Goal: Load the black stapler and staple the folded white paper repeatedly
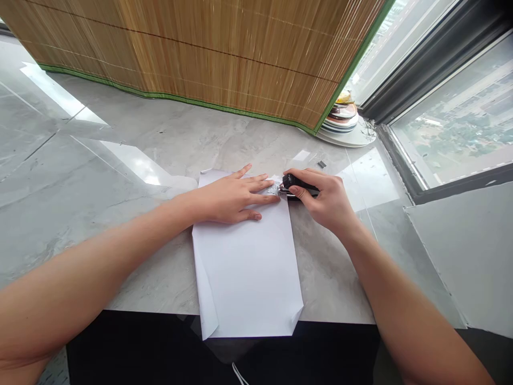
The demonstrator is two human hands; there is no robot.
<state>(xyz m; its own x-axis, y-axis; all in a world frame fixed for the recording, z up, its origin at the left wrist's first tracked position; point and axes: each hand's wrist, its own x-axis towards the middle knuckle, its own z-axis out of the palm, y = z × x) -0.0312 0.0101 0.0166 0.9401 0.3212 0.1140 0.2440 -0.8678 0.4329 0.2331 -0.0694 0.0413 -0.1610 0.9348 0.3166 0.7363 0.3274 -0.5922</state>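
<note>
A grey marble worktop [120, 176] is reflecting daylight from the window [452, 123] at upper right; a bamboo blind [208, 48] is hanging across the top

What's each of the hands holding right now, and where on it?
The right hand grips a black stapler around its rear body, its nose at the white paper bag's top edge. The left hand grips nothing; it presses flat on the bag.

Stapler [300, 185] mostly under the right hand [326, 200]; receipt [274, 187] print unreadable (too small)
</note>
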